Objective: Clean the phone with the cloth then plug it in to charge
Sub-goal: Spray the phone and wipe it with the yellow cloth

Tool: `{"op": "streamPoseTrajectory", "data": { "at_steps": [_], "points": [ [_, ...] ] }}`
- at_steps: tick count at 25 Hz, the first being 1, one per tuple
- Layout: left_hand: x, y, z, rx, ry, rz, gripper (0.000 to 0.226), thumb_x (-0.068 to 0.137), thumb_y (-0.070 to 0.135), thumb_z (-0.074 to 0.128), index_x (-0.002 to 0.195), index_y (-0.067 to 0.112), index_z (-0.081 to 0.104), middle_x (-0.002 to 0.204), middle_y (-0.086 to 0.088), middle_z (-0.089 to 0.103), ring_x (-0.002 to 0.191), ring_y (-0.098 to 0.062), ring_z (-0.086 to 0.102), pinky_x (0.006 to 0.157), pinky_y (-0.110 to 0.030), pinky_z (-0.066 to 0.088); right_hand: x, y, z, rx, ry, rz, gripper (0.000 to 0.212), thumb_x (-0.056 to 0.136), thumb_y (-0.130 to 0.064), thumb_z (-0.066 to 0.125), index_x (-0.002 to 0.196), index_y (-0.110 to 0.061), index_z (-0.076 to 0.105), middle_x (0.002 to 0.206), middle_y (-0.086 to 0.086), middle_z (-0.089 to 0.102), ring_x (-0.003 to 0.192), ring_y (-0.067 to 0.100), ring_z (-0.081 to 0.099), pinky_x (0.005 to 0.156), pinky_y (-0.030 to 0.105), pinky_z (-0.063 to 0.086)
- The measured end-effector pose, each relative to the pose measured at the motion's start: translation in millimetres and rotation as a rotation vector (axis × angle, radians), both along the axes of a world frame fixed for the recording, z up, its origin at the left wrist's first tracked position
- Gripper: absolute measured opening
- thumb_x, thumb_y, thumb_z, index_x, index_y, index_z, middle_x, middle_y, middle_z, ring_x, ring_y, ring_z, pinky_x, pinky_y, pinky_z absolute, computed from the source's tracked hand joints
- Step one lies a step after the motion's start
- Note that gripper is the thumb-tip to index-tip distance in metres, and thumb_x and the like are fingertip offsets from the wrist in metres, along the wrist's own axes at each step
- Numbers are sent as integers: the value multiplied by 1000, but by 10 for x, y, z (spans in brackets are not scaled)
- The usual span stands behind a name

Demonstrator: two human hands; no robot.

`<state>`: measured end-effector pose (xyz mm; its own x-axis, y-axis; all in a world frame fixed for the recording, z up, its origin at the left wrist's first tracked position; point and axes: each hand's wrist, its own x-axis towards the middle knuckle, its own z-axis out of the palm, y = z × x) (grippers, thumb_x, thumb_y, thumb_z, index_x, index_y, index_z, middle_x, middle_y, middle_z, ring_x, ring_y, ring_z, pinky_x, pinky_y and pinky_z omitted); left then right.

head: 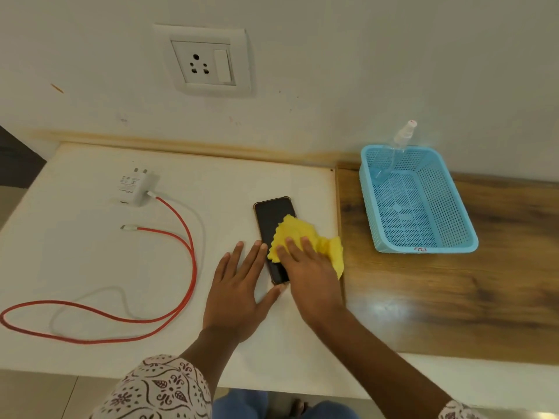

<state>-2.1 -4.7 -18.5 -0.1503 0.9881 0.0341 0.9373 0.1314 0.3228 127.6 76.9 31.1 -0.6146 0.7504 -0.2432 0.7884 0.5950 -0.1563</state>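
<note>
A black phone lies screen up on the white board. A yellow cloth covers its lower right part, and my right hand presses flat on that cloth. My left hand lies flat beside the phone, fingers spread, its thumb and fingertips touching the phone's left and bottom edges. A white charger plug rests at the back left with a red cable looping over the board; the cable's free connector lies apart from the phone. A wall socket sits above.
A light blue perforated basket stands on the wooden counter at the right, with a clear spray bottle leaning in its back corner. The board's right edge meets the counter just past the cloth.
</note>
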Motion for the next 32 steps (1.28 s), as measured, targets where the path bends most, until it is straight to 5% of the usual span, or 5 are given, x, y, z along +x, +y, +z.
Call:
{"op": "streamPoseTrajectory", "data": {
  "at_steps": [8, 17, 20, 24, 32],
  "points": [
    [2, -7, -3, 12, -33, -9, 72, 89, 66, 22, 148, 25, 10, 155, 7, 12, 145, -18, 4, 117, -33, -1, 294, -299, 143, 124, 88, 151, 58, 43, -23, 92, 98, -23, 74, 105, -2, 74, 99, 23, 69, 72, 39, 60],
    [-8, -4, -8, -19, 16, -13, 74, 90, 67, 17, 148, 22, 20, 155, 6, 15, 145, -20, 7, 119, -39, 8, 156, 121, 775, -277, 216, -56, 42, 91, -6, 49, 125, -31, 56, 116, 5, 62, 102, 27, 60, 77, 28, 45],
    [12, 4, -5, -16, 25, 17, 72, 90, 68, 20, 149, 26, 14, 155, 10, 10, 145, -18, 6, 118, -39, 8, -30, 698, 954, -102, 401, -253, 41, 88, -8, 52, 125, -26, 57, 119, 9, 63, 101, 27, 59, 83, 31, 49],
    [4, 7, -19, -39, 31, 31, 72, 89, 69, 21, 148, 31, 6, 156, 10, 9, 146, -17, 3, 117, -40, 9, -418, 1069, 659, 68, 187, -379, 45, 88, 0, 47, 128, -20, 50, 121, 11, 58, 109, 29, 55, 89, 34, 43],
    [-9, 7, -7, -25, 31, 7, 73, 90, 65, 25, 148, 21, 19, 154, 7, 19, 145, -18, 9, 118, -42, 14, -714, 598, 82, 169, -32, -32, 34, 94, -7, 41, 128, -5, 43, 132, 17, 47, 124, 41, 40, 88, 47, 44]
  ]
}}
